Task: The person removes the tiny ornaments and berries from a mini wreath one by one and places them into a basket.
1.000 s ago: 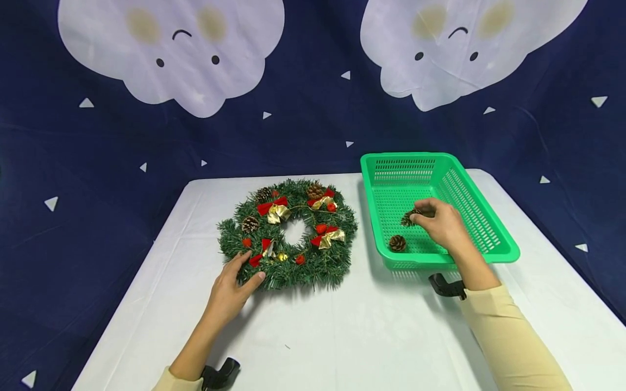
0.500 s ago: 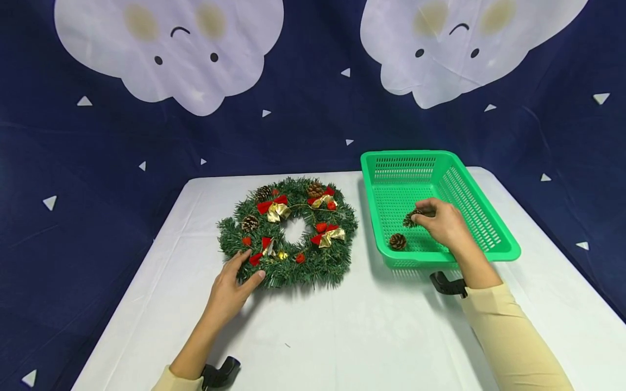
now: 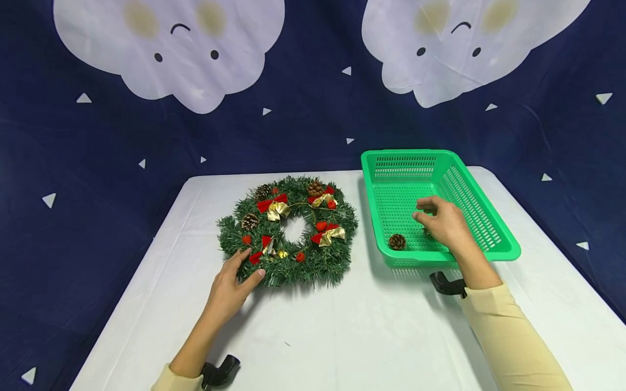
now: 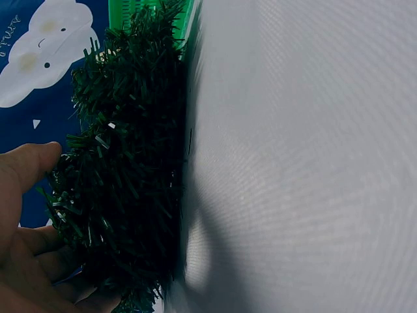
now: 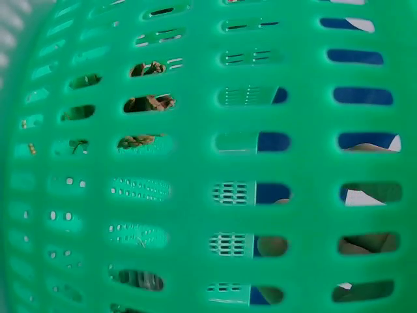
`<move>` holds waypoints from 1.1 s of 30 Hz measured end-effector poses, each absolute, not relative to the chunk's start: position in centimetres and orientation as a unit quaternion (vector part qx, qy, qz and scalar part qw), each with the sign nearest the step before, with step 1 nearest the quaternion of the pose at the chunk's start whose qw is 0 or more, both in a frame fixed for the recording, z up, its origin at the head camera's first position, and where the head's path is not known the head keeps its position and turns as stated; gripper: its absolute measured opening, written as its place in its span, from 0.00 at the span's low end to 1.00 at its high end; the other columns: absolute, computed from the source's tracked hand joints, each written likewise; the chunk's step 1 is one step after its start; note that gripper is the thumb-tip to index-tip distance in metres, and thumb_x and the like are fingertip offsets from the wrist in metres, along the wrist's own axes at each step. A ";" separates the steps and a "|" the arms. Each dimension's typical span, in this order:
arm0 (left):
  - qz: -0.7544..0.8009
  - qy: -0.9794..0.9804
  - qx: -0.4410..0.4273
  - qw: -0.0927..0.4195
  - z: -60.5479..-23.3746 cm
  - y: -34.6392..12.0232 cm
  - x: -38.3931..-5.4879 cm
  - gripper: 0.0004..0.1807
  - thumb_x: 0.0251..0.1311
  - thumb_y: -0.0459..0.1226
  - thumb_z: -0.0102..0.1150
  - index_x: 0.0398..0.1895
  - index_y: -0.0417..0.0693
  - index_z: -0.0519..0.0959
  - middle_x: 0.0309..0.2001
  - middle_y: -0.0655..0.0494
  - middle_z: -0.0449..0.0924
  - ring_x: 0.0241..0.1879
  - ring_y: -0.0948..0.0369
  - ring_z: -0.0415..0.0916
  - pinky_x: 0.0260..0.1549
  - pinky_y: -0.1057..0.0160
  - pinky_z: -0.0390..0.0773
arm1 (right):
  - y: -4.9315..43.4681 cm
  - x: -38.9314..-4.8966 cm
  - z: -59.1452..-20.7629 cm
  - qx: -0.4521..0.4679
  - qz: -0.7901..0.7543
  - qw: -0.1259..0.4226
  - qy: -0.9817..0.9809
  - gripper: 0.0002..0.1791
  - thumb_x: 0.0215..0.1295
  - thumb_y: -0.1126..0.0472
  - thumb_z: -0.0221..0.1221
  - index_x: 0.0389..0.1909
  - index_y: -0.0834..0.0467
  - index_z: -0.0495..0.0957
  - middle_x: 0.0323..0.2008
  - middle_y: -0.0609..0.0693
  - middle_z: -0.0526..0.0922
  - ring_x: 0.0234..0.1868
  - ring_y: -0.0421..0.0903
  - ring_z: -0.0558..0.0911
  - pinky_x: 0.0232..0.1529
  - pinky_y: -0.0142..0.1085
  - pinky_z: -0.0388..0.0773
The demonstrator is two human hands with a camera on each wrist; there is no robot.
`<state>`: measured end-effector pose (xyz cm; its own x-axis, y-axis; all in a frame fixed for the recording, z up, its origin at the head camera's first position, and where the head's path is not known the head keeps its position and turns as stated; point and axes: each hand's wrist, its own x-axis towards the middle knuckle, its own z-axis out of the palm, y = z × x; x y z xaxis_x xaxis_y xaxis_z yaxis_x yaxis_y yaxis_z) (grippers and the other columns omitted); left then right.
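In the head view a round green wreath lies on the table, dressed with red-and-gold bows, red berries and several pine cones. My left hand rests at its near left edge, thumb and fingers spread apart, touching the greenery. The wreath's dark needles stand close to that thumb in the left wrist view. Over the green basket, my right hand hovers with loosely bent fingers and nothing between them. A pine cone shows partly below this hand. Another pine cone lies in the basket's near left corner.
Slots in the basket wall fill the right wrist view, with brown cone scales glimpsed through them. A white cloth covers the table. A dark blue cloud-printed backdrop hangs behind.
The pine cone between my right fingertips has been let go and now lies lower in the basket, partly behind the hand. My left hand and the wreath keep their places.
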<state>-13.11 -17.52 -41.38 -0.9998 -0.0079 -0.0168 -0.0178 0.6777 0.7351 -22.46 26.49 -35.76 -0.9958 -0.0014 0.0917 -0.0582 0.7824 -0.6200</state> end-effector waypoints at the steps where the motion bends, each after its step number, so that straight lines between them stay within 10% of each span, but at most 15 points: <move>1: 0.401 0.916 -0.007 0.006 -41.4 -17.5 -13.1 0.39 0.61 0.54 0.56 0.72 0.53 0.57 0.74 0.41 0.48 0.70 0.35 0.48 0.64 0.30 0.50 | 26.4 -22.4 -35.7 0.016 0.329 0.049 -0.943 0.25 0.67 0.50 0.54 0.59 0.61 0.70 0.57 0.63 0.76 0.58 0.63 0.73 0.51 0.56 0.71; 33: 0.399 0.917 -0.006 0.005 -41.6 -17.5 -13.3 0.39 0.60 0.54 0.56 0.72 0.53 0.57 0.74 0.41 0.48 0.71 0.35 0.47 0.63 0.30 0.49 | 19.8 -22.4 -35.5 0.064 0.378 0.154 -0.911 0.22 0.64 0.55 0.59 0.56 0.60 0.74 0.53 0.59 0.80 0.55 0.56 0.78 0.54 0.51 0.73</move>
